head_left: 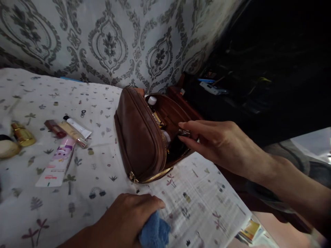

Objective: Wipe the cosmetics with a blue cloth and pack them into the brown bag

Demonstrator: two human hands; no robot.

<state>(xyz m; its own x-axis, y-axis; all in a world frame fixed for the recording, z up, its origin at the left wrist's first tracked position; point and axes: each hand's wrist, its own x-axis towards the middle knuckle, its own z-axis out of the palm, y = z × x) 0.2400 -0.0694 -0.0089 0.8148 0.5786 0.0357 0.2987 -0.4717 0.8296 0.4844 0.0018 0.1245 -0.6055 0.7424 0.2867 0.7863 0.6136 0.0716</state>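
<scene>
A brown leather toiletry bag [139, 137] lies unzipped on a printed white cloth, its opening facing right. My right hand [209, 137] reaches over that opening, thumb and forefinger pinched around a small, dark, shiny thing that I cannot make out. Inside the bag I see a white cap [152, 100] and something with yellow on it; deeper contents are in shadow. Below the bag, my left hand [129, 215] is closed on a crumpled blue cloth [155, 230], resting over the tabletop. Brass zip teeth [157, 175] run along the bag's lower edge.
To the left lie a pink and white tube [57, 162], a small white tube [77, 126], a beige tube [73, 134], a dark red lip tube [55, 128] and a gold bottle [23, 135]. A patterned wall [111, 41] rises behind. The table edge drops off at right.
</scene>
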